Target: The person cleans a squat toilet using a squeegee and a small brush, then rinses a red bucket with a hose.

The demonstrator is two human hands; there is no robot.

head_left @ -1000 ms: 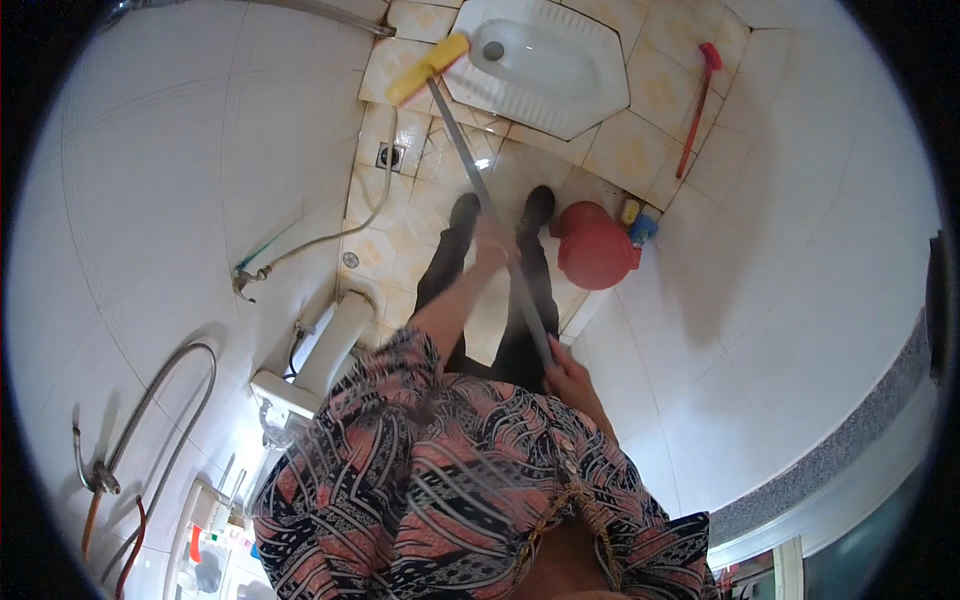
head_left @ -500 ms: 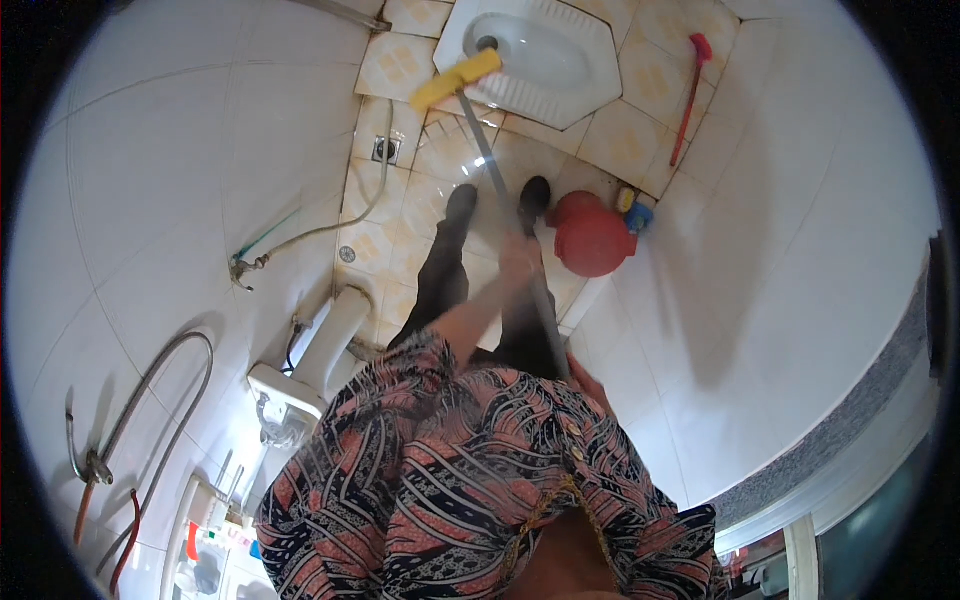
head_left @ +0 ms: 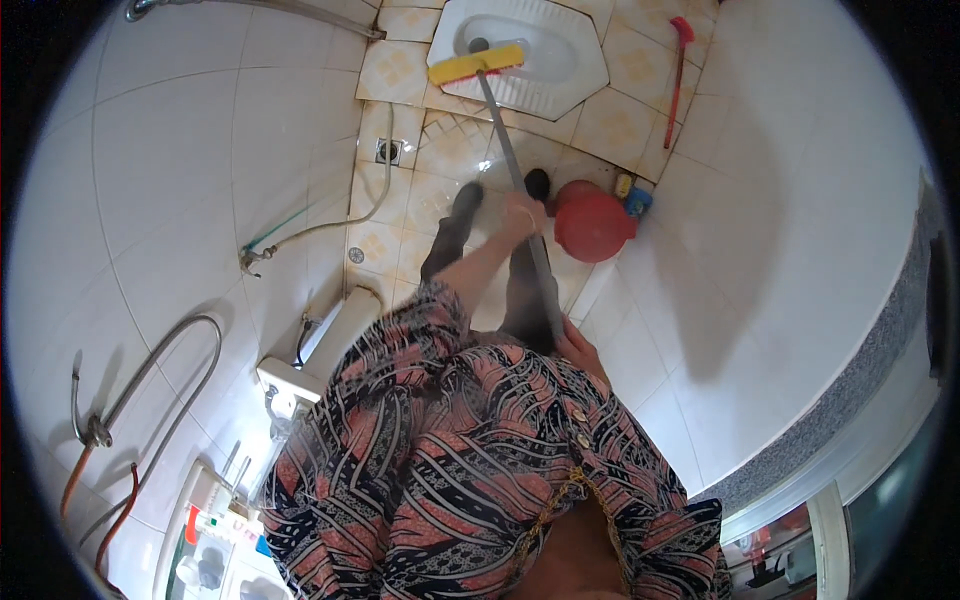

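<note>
Seen from above, a person stands on a tiled floor (head_left: pixel 415 205) in a bathroom, wearing a loose pink, black and grey patterned shirt (head_left: pixel 480 450), dark trousers (head_left: pixel 450 245) and dark shoes (head_left: pixel 537 184). Both hands are clamped on one long grey pole (head_left: pixel 507 140), well apart from each other. The left hand (head_left: pixel 524 214) is wrapped around it partway along, lower down; the right hand (head_left: pixel 577 346) grips it near its upper end, close to the waist.

The pole slants forward and slightly left to a wide yellow brush head (head_left: pixel 476 64) with reddish bristles below. The head lies across the near left part of a white squat toilet (head_left: pixel 570 105), overlapping its rim and partly covering the view of its bowl; whether the bristles touch the surface cannot be told.

To the right of the feet stands a red bucket (head_left: pixel 593 222), with a small yellow object (head_left: pixel 623 186) and a blue one (head_left: pixel 638 203) just beside it. Farther forward on the right, a red long-handled brush (head_left: pixel 676 85) leans or lies near the wall (head_left: pixel 800 200). On the left, a pale hose (head_left: pixel 386 180) runs from a wall tap (head_left: pixel 255 260) towards a square floor drain (head_left: pixel 388 151).
</note>
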